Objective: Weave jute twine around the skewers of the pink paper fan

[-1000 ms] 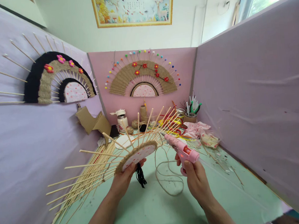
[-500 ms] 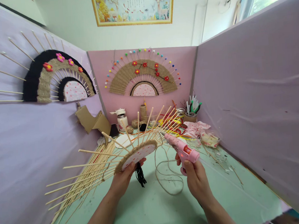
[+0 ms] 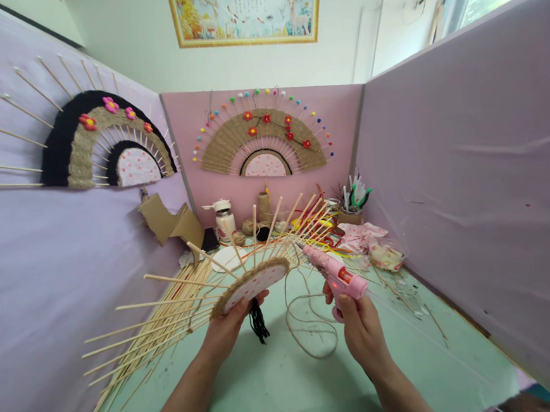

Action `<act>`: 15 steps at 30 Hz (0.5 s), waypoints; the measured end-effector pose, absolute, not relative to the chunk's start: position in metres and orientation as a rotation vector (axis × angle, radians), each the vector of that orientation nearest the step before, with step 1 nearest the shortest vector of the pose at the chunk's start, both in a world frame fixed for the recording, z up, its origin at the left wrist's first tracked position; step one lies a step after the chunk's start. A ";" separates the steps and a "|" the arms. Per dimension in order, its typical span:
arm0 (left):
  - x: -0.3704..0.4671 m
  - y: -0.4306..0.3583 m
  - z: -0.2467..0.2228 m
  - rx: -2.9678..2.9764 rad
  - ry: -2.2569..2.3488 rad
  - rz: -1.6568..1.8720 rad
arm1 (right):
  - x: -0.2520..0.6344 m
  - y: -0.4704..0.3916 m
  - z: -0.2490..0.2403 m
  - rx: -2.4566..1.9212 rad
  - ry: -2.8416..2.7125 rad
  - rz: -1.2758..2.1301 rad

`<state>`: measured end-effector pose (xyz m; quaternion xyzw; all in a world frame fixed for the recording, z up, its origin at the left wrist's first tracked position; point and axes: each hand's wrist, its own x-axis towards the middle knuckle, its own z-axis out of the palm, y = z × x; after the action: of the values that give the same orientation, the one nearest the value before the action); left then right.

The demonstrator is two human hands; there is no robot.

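Observation:
My left hand point(image 3: 231, 324) is closed on the lower edge of a half-round fan frame point(image 3: 257, 285), thumb on its white, red-dotted face. Thin wooden sticks spread out from its twine-wrapped rim, and a black tassel point(image 3: 258, 323) hangs beneath. In my right hand point(image 3: 360, 323) is a pink hot glue gun point(image 3: 335, 271), held by its handle. The nozzle points up and left, close to the sticks on the frame's right side; whether it touches them I cannot tell. A loop of twine point(image 3: 315, 354) trails from the frame down over the table.
A bundle of long sticks point(image 3: 143, 343) lies on the green table at left. Behind stand a white-lidded bottle point(image 3: 225, 221), a twine spool point(image 3: 264, 208) and a pot of tools point(image 3: 350, 215). Pink cloth point(image 3: 360, 236) lies at right. Finished fans point(image 3: 262, 134) hang on the partitions.

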<state>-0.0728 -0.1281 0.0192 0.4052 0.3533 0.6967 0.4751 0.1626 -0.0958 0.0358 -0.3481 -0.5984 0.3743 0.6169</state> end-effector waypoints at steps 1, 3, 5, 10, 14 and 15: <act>-0.073 -0.128 0.019 0.991 0.865 1.703 | 0.163 -0.096 0.036 -0.800 -1.382 0.864; -0.074 -0.128 0.018 0.990 0.867 1.702 | 0.163 -0.096 0.036 -0.804 -1.388 0.867; -0.075 -0.128 0.017 0.991 0.874 1.694 | 0.164 -0.095 0.035 -0.812 -1.393 0.867; -0.075 -0.128 0.016 0.992 0.873 1.689 | 0.163 -0.094 0.030 -0.838 -1.435 0.868; -0.075 -0.127 0.016 0.974 0.852 1.698 | 0.178 -0.092 0.030 -0.929 -1.504 0.751; -0.075 -0.127 0.017 0.965 0.846 1.702 | 0.187 -0.090 0.031 -0.965 -1.533 0.684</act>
<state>-0.0755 -0.1273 0.0166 0.3964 0.3472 0.6988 0.4838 0.1867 -0.0903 0.0315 -0.4104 -0.6524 0.2911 0.5668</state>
